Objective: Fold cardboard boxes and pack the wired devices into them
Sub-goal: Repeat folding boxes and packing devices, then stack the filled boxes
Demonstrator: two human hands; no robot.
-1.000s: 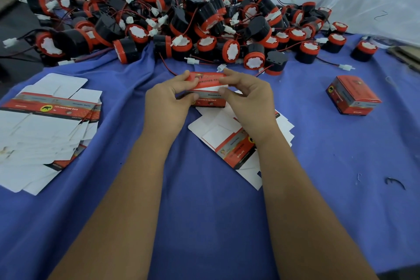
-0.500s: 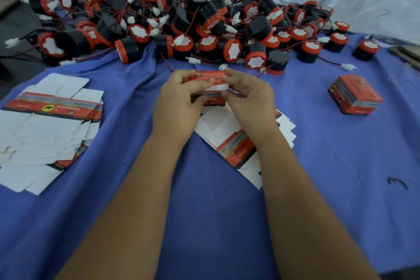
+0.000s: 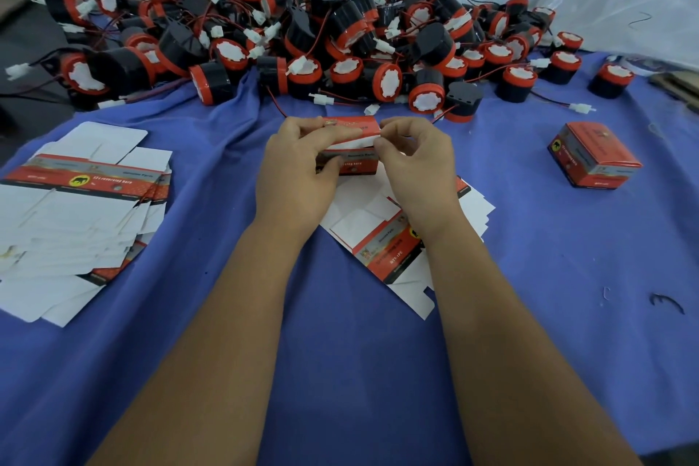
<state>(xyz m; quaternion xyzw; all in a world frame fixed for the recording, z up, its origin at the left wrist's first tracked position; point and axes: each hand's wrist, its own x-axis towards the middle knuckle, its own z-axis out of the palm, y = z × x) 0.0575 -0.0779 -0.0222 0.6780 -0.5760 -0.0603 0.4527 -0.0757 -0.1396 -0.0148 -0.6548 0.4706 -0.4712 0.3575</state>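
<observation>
Far left: a stack of flat blanks, thin printed card, light and springy, likely to crease only along the scored lines; best lifted by an edge, 1 at a time, since the sheets overlap and would probably slide on each other.

Centre: a half-formed box, held just above the blue cloth in front of the heap. Left hand curled round the box's left end, thumb on top. Right hand pinching the white flap at the right end, fingers bent. Hands close together, both clamped on the same box. Walls soft until the flaps lock, so probably wiser to press at corners and folds than mid-panel.

Under the wrists: 2nd fan of blanks, touching neither hand as far as visible.

Behind: heap of wired devices, hard black and red plastic bodies, thin red leads with white plugs tangled across each other; judged safer to take 1 by its body, not its wire, or neighbours may drag along.

Right: 1 finished box, closed, standing apart. Open cloth around it and toward the near edge, room for set-down; table edge not visible on the right.
</observation>
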